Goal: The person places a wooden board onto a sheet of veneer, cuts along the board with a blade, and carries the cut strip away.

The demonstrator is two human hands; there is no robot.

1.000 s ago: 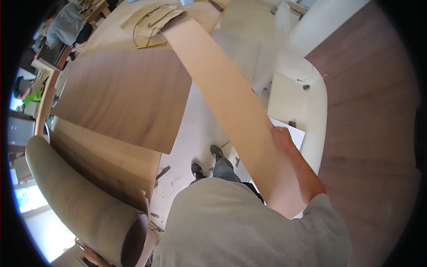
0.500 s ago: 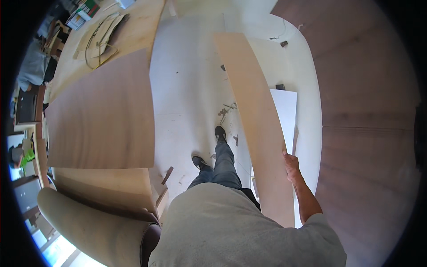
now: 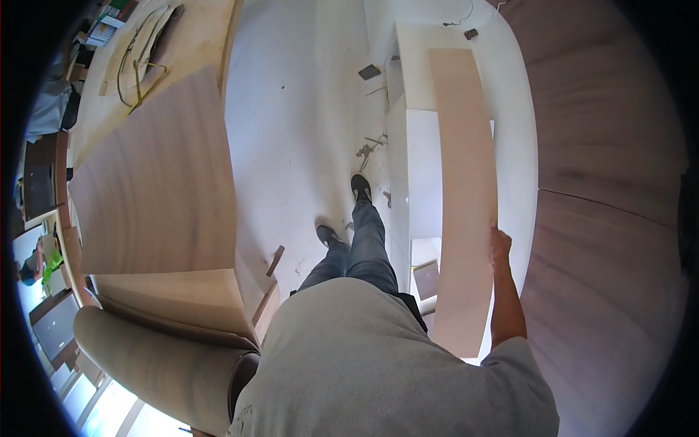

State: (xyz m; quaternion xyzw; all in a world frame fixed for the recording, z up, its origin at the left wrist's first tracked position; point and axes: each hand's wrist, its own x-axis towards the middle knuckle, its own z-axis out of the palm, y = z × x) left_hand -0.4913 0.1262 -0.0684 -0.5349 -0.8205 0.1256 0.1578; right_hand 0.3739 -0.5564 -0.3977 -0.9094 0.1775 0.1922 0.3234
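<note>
A long, narrow wooden board [image 3: 466, 204], pale brown with its broad face up, lies lengthwise on my right. My right hand [image 3: 500, 244] grips its right edge, nearer its close end than its far one; the fingers are mostly hidden under the board. A white box-like unit [image 3: 424, 156] with an opening shows beneath and beside the board. Whether the board rests on that unit, I cannot tell. My left hand is out of sight.
On the left, a large thin wood sheet [image 3: 156, 182] lies over a worktable [image 3: 200, 36], with a curled sheet [image 3: 160, 368] close to me. Scraps [image 3: 275, 260] and a dark block [image 3: 369, 72] lie on the floor. Brown panels [image 3: 604, 109] line the right side.
The narrow board has moved right, over the white unit, and turned from a slant to nearly straight ahead. My right hand has moved with it, keeping its grip.
</note>
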